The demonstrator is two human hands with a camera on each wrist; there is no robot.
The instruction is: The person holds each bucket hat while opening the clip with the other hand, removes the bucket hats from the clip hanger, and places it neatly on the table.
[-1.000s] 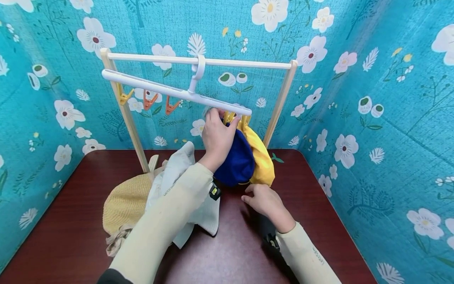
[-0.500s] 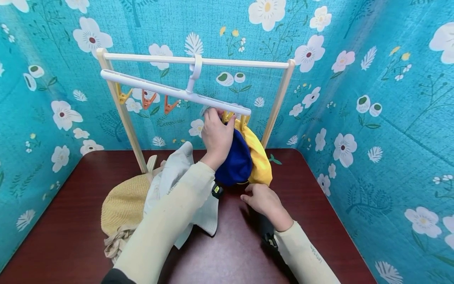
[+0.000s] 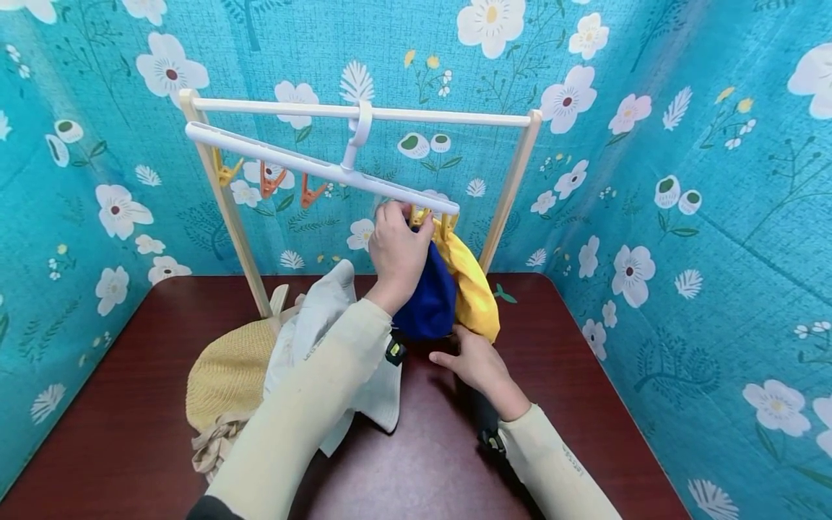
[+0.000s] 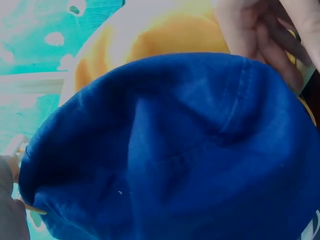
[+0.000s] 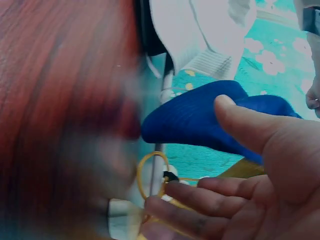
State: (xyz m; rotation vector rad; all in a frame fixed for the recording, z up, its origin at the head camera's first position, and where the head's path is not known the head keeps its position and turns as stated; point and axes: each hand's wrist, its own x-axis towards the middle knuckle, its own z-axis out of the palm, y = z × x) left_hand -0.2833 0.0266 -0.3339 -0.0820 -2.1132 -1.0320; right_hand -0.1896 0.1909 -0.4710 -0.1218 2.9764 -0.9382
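My left hand (image 3: 399, 253) pinches the top edge of a blue hat (image 3: 425, 300), close to a yellow clip (image 3: 419, 215) under the white hanger (image 3: 338, 173); its fingers partly cover the grip. Behind the blue hat hangs a yellow hat (image 3: 477, 285), held by another yellow clip (image 3: 448, 222). My right hand (image 3: 481, 365) is at the hats' lower edges, thumb spread and fingers extended. In the right wrist view, a yellow cord loop (image 5: 153, 172) with a black toggle (image 5: 170, 176) dangles by its fingertips. Blue cloth (image 4: 200, 140) fills most of the left wrist view.
The tilted hanger hooks over a wooden rack (image 3: 260, 107). Orange clips (image 3: 271, 180) and a yellow one (image 3: 226, 170) hang at its left. A tan woven hat (image 3: 227, 375) and a pale grey hat (image 3: 380, 397) lie on the dark red table (image 3: 416, 469). Flowered curtains (image 3: 650, 217) surround it.
My right hand has shifted slightly left and up, thumb spreading, with its fingertips now at the blue hat's lower right edge. The blue hat looks narrower. My left hand stays at the clip.
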